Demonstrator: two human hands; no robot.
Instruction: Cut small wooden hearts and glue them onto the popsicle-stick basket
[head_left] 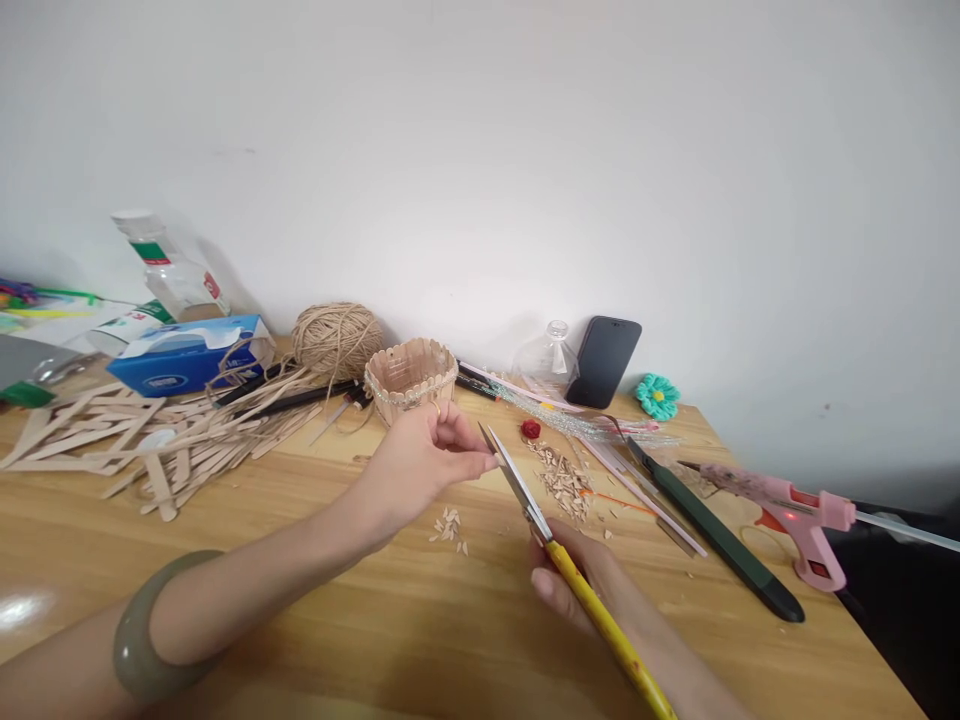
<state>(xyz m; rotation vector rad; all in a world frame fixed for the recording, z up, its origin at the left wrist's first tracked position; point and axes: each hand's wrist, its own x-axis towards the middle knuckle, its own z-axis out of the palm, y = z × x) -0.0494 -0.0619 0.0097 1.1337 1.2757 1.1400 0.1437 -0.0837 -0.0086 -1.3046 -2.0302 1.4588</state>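
Observation:
My right hand (574, 580) is closed round a pair of scissors (536, 515) with yellow handles, the blades pointing up and slightly parted. Beside the blade tips my left hand (427, 460) makes a pinch with thumb and finger; whatever is between them is too small to name. Just behind the left hand stands a small basket (412, 368) of wooden pieces with a scalloped rim. Small wood chips (448, 528) lie on the table below the left hand, and a larger pile of wood chips (562, 480) lies past the blades. A red rose-like piece (531, 429) sits by that pile.
Wooden sticks (161, 440), a blue box (191, 355), a twine ball (337, 338) and a clear bottle (176, 265) occupy the left. At right are a phone (604, 362), a teal flower (657, 396), a dark green tool (720, 535) and a pink glue gun (795, 510) near the table's edge.

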